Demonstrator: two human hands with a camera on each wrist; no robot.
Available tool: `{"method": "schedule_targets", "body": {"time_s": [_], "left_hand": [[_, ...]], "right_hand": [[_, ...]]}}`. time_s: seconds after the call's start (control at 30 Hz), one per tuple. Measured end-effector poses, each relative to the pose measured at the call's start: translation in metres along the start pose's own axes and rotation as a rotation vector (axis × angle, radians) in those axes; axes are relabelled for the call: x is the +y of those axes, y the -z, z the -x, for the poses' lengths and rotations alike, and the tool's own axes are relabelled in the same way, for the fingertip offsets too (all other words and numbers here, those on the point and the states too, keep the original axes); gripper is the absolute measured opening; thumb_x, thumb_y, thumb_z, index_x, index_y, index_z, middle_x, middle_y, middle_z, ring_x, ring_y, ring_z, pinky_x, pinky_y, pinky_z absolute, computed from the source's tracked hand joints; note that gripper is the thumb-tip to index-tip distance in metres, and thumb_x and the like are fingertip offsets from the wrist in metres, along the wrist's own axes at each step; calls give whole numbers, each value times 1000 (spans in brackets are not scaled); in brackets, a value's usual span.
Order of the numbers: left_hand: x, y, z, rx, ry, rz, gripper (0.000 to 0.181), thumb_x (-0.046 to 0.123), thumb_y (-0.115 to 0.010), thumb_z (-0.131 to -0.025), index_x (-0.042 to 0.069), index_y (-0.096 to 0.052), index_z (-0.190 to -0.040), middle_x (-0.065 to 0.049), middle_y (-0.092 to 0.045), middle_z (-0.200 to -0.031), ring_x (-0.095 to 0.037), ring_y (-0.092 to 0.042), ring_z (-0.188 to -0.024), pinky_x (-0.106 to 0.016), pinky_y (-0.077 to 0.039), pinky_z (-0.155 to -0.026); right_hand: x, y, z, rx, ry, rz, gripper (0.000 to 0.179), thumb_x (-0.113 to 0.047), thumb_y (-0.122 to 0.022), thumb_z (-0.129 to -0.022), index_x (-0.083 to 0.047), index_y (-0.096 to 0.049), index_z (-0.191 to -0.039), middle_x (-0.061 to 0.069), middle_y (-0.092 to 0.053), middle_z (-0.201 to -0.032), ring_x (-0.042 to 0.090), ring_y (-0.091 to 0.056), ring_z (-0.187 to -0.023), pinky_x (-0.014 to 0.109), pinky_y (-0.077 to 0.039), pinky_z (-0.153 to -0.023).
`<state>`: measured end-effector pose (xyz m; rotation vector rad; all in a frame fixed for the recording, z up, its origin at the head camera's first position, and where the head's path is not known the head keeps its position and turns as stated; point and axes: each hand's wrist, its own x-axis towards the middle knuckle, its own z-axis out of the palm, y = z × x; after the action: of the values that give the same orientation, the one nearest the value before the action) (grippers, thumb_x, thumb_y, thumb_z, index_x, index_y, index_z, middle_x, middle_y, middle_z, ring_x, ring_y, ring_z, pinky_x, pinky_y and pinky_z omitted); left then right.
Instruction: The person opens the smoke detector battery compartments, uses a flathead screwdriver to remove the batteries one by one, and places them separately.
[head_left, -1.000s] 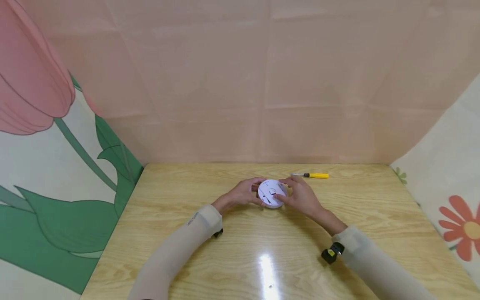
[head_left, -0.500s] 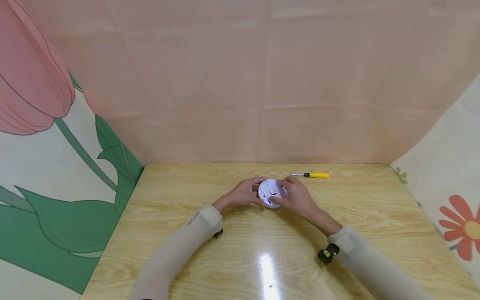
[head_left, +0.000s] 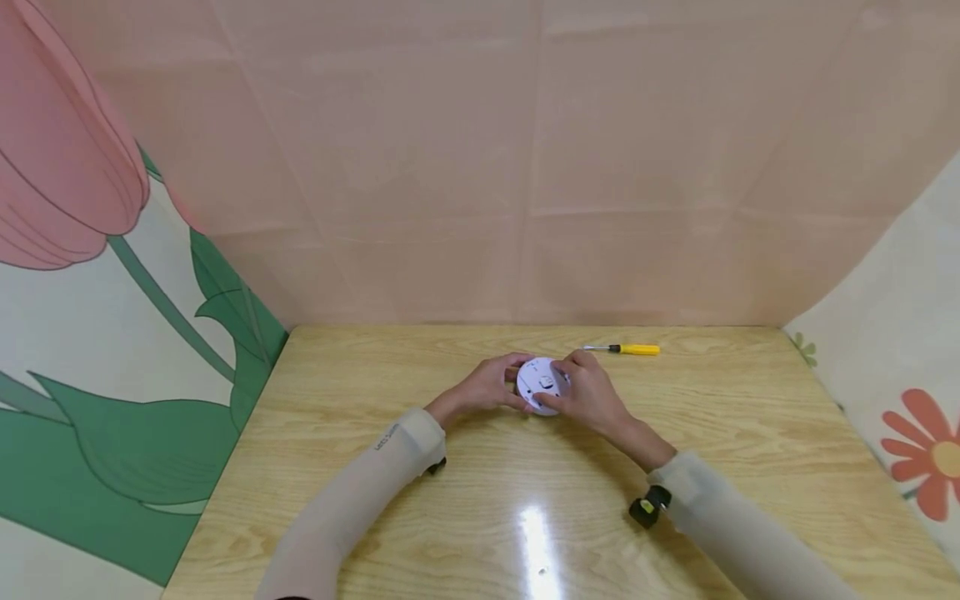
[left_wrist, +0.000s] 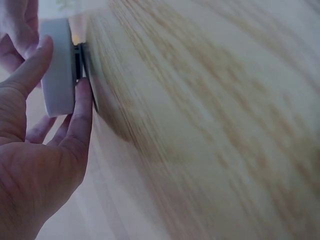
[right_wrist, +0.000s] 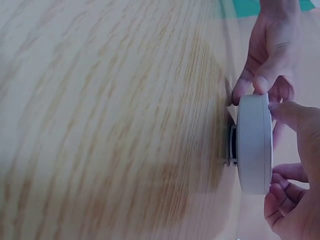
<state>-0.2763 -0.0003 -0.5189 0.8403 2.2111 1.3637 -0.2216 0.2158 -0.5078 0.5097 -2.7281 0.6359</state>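
A round white smoke detector (head_left: 537, 374) lies with its flat, marked back facing up, near the far middle of the table. In both wrist views a dark slotted part shows beneath its white body (right_wrist: 252, 142), close to the tabletop. My left hand (head_left: 487, 385) grips its left rim, thumb on the near side and fingers round the far side. From the right, my right hand (head_left: 592, 396) grips the back plate with thumb and curled fingers at its edge. Those fingers hide part of the plate's right side.
A screwdriver (head_left: 636, 350) with a yellow handle lies beyond my right hand, near the table's back edge. The wooden table (head_left: 360, 517) meets a pink cloth backdrop (head_left: 420, 208) behind, with flowered cloth at both sides.
My right hand and forearm have shifted slightly left, and its fingers have come further over the plate. The markings on the back plate have turned a little. My left hand stays in place.
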Motion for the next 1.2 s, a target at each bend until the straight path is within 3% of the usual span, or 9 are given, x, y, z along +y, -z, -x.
{"method": "schedule_targets", "body": {"time_s": [0.23, 0.67, 1.2], "left_hand": [[0, 1, 2, -9, -7, 51, 88, 11, -88, -70, 15, -44, -145, -2, -56, -138, -16, -59, -119, -27, -50, -96], [-1, 1, 2, -2, -6, 50, 87, 12, -88, -70, 14, -45, -145, -2, -57, -138, -17, -60, -118, -29, -51, -95], [-3, -2, 0, -11, -19, 112, 83, 4, -87, -70, 16, -47, -142, -2, -56, -138, -23, -59, -120, -31, -51, -95]], "right_hand": [[-5, -2, -1, -6, -38, 0, 75, -51, -87, -65, 5, -70, -111, 9, -58, -93, 20, -53, -82, 34, -51, -71], [-12, -5, -4, 7, -117, -26, 73, -46, -88, -64, 8, -69, -109, 13, -61, -93, 22, -56, -80, 38, -55, -69], [-11, -3, -3, 43, -144, -77, 65, -41, -88, -63, 4, -68, -107, 13, -59, -95, 23, -57, -80, 35, -54, -66]]}}
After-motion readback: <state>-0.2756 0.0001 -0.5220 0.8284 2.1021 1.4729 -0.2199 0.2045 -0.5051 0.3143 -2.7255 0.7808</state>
